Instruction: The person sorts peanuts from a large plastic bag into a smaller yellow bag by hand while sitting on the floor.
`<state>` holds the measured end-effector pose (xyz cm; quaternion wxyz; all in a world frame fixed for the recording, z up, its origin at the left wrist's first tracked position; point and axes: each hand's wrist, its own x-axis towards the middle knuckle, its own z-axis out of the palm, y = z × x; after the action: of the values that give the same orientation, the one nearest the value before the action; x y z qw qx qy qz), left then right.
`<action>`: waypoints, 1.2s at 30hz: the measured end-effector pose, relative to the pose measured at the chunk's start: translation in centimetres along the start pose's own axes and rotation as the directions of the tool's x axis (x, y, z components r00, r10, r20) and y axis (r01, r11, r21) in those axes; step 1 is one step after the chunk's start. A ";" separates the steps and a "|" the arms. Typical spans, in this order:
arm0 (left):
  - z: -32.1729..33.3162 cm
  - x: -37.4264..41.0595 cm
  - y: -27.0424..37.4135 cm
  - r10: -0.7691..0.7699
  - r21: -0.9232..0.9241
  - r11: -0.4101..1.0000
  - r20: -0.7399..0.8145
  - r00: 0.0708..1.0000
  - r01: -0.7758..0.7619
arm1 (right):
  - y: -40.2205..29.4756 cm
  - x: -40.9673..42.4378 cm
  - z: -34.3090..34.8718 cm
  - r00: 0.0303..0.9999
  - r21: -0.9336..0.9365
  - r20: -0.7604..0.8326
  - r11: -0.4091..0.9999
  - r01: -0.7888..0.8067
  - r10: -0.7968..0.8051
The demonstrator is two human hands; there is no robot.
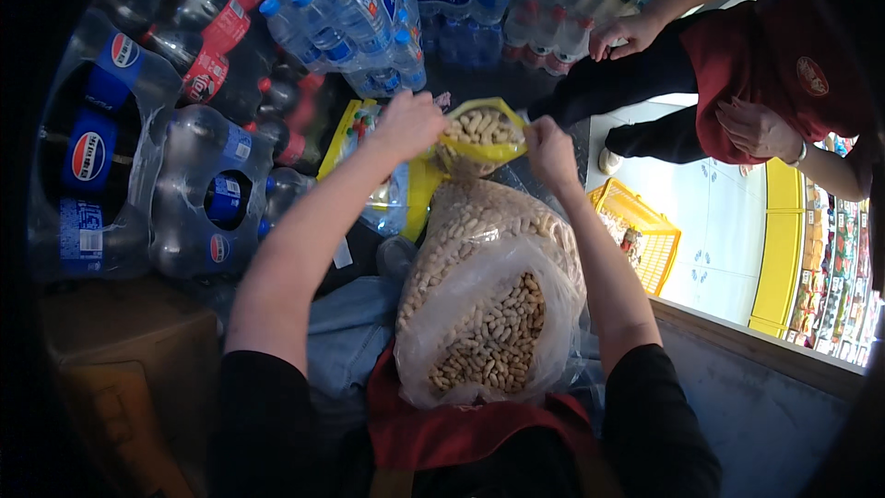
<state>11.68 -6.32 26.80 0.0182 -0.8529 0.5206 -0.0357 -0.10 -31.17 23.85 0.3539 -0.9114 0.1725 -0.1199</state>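
Both my hands grip the rim of a small yellow-edged bag (484,149), which is full of unshelled peanuts (485,126). My left hand (409,124) has the bag's left edge, and my right hand (551,152) pinches its right edge. Below it, a large clear plastic sack (477,221) of peanuts stands between my legs. Its mouth gapes toward me, with loose peanuts (494,346) showing inside. Flat yellow printed bags (422,194) lie under and beside my left forearm.
Shrink-wrapped cola bottles (207,173) stack up at left, above a cardboard box (131,339). Water bottle packs (352,14) stand ahead. At right, a person in a red apron (753,62) stands near a yellow basket (636,235). A ledge (753,353) runs along my right side.
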 end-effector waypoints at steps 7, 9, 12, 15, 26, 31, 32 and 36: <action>-4.2 0.9 -1.9 0.022 0.043 0.999 -0.115 0.993 -0.017 | -2.8 2.3 -2.4 0.999 0.059 -0.028 0.998 0.020 -0.018; 0.9 1.1 -1.8 -0.025 0.177 0.984 0.085 0.996 0.009 | 1.6 2.3 2.2 1.000 -0.041 -0.005 0.999 -0.011 0.011; 3.0 1.7 -1.8 -0.074 0.123 0.991 0.187 0.980 0.051 | 2.5 2.1 4.2 0.997 -0.071 0.055 0.997 -0.043 0.047; -0.8 0.3 -1.5 -0.059 0.059 0.997 0.007 0.998 0.058 | -0.1 2.2 1.1 0.988 -0.037 0.121 0.995 0.097 -0.092; 0.3 -1.6 0.1 -0.291 -0.259 0.936 -0.187 0.938 0.239 | 3.3 -0.4 0.4 0.966 -0.024 0.251 0.998 0.066 -0.058; 2.5 -7.5 1.1 -0.717 -0.691 0.517 -0.027 0.697 0.505 | -2.3 -7.2 -5.0 0.971 0.306 0.202 0.934 -0.183 0.124; 5.6 -9.2 0.9 -0.788 -0.723 0.392 0.056 0.613 0.569 | -3.7 -8.9 -5.7 0.970 0.321 0.212 0.928 -0.186 0.121; 12.8 -14.2 2.4 -0.772 -0.376 0.350 0.402 0.491 0.858 | -9.0 -15.9 -7.7 0.964 0.301 0.254 0.941 -0.152 0.074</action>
<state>4.08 5.11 13.26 -0.1988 -0.9648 0.0093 0.1717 -15.16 -23.33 34.06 0.5207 -0.8386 0.1593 -0.0147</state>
